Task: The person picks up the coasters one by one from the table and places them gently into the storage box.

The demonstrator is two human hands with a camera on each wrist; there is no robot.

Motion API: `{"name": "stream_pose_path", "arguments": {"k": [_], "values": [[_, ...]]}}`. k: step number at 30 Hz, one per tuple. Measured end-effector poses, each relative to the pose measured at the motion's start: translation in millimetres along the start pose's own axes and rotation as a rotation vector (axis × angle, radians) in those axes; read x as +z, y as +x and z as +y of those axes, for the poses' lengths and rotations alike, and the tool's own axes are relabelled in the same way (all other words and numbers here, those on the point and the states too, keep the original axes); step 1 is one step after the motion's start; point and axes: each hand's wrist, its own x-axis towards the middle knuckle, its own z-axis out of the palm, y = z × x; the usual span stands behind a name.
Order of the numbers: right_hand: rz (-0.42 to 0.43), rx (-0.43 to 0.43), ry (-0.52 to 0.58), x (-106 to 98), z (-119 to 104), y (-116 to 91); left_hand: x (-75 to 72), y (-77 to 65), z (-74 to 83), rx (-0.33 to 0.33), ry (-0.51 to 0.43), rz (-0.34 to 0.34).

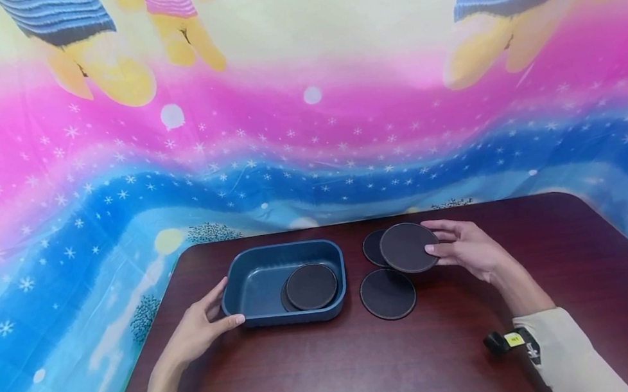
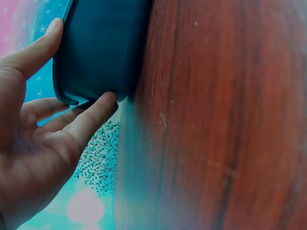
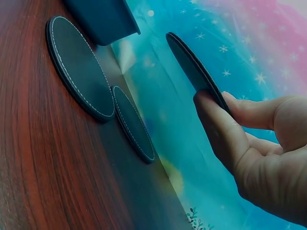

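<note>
My right hand (image 1: 468, 249) pinches a round black coaster (image 1: 409, 248) by its right edge, thumb on one face and fingers on the other. The right wrist view shows this coaster (image 3: 194, 67) raised off the table. Two more coasters lie flat below it: a near one (image 1: 388, 294) and a far one (image 1: 373, 247) partly hidden by the held coaster. My left hand (image 1: 198, 329) grips the left end of a dark blue rectangular bin (image 1: 288, 318), thumb at the near rim, fingers on the outer wall (image 2: 96, 57). Inside the bin, at its right, a coaster (image 1: 311, 287) overlaps another beneath it.
A dark red-brown wooden table (image 1: 357, 372) carries everything. Behind it hangs a colourful printed cloth (image 1: 309, 157) that meets the table's far edge. Black straps with cameras (image 1: 499, 343) sit on both wrists.
</note>
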Motion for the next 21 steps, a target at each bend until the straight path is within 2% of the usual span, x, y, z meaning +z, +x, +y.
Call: {"name": "stream_pose_path", "arguments": {"k": [21], "values": [[-0.016, 0.014, 0.010, 17, -3, 5, -0.4, -1.4, 1.8, 0.002, 0.000, -0.009]]}}
